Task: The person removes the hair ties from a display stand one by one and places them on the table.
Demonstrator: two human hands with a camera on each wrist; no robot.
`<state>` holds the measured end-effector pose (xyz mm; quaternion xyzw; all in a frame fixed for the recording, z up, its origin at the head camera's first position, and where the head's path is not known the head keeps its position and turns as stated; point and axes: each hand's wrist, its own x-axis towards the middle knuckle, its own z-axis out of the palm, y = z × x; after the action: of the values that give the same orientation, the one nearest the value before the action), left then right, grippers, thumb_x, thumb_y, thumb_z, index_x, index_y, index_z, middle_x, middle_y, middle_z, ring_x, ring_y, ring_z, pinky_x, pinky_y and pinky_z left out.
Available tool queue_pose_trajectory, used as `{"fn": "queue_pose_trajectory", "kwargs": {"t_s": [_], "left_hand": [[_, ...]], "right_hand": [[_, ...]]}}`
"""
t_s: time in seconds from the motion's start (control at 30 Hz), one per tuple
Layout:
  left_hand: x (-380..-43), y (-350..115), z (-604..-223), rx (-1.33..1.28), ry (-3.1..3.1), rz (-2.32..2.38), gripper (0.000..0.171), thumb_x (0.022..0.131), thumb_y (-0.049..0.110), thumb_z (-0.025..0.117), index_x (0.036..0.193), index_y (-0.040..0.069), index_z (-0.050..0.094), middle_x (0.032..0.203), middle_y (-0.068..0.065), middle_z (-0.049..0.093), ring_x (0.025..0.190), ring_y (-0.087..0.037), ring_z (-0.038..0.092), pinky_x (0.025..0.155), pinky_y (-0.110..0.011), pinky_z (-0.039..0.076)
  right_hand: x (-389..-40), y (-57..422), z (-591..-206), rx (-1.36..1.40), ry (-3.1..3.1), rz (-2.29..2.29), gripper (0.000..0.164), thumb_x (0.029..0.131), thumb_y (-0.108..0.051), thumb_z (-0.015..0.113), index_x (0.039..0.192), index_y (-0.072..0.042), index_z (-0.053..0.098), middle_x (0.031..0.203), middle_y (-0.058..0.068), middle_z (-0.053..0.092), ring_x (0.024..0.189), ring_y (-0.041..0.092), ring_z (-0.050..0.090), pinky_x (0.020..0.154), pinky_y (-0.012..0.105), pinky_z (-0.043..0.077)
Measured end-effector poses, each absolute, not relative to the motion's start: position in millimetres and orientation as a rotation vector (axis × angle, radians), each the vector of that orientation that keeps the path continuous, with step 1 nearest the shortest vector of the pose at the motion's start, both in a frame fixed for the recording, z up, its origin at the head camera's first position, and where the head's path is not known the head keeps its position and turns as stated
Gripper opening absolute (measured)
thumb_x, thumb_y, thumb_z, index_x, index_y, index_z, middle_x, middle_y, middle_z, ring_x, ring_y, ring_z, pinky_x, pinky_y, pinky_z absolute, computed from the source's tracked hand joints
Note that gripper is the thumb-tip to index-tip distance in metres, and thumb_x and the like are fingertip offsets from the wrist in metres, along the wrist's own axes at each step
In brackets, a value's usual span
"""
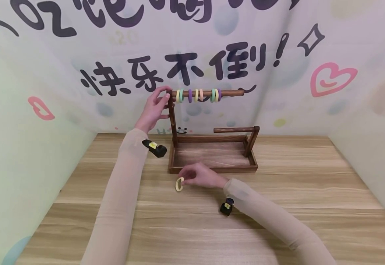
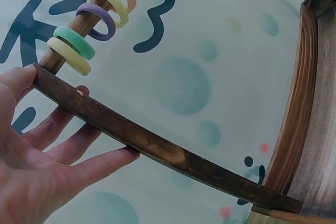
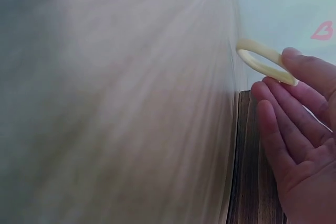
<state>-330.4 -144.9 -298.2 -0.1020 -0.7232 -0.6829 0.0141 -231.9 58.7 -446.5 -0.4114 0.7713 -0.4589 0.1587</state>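
Observation:
My left hand holds the top of the tall upright post of a dark wooden stand, with the thumb at the corner and the fingers along the post. From that corner a horizontal rod runs right, carrying several rings in pale yellow, green, purple and peach. Low over the table, in front of the stand's tray, my right hand pinches a pale yellow ring between thumb and fingers. The right wrist view shows the ring's opening, with nothing through it.
A shorter post with a lower bar rises from the tray's right end, bare of rings. The stand is on a wood-grain table, near its back edge. Behind hangs a printed cloth with dark characters.

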Motion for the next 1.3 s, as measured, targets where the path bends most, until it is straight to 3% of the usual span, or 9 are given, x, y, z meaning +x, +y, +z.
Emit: {"fn": "queue_pose_trajectory", "kwargs": {"t_s": [0.53, 1.3], "left_hand": [[-331.2, -146.1, -295.0, -0.348, -2.256, -2.156, 0.026, 0.104, 0.025, 0.046, 0.13, 0.023, 0.05, 0.125, -0.017, 0.059, 0.113, -0.032, 0.057, 0.087, -0.06, 0.046], [-331.2, -146.8, -298.6, -0.358, -2.255, -2.146, 0.029, 0.104, 0.026, 0.046, 0.132, 0.022, 0.048, 0.125, -0.017, 0.058, 0.113, -0.032, 0.056, 0.087, -0.059, 0.046]], "right_hand": [[-236.9, 60.9, -447.6, -1.231, 2.217, -1.184, 0.019, 0.084, 0.0, 0.073, 0.103, 0.0, 0.068, 0.092, 0.004, 0.068, 0.076, 0.004, 0.061, 0.071, 0.024, 0.053], [-234.5, 78.1, -441.7, -1.147, 2.146, -1.291, 0.023, 0.086, 0.003, 0.069, 0.108, 0.004, 0.065, 0.102, 0.014, 0.068, 0.086, 0.014, 0.064, 0.076, 0.029, 0.054]]}}
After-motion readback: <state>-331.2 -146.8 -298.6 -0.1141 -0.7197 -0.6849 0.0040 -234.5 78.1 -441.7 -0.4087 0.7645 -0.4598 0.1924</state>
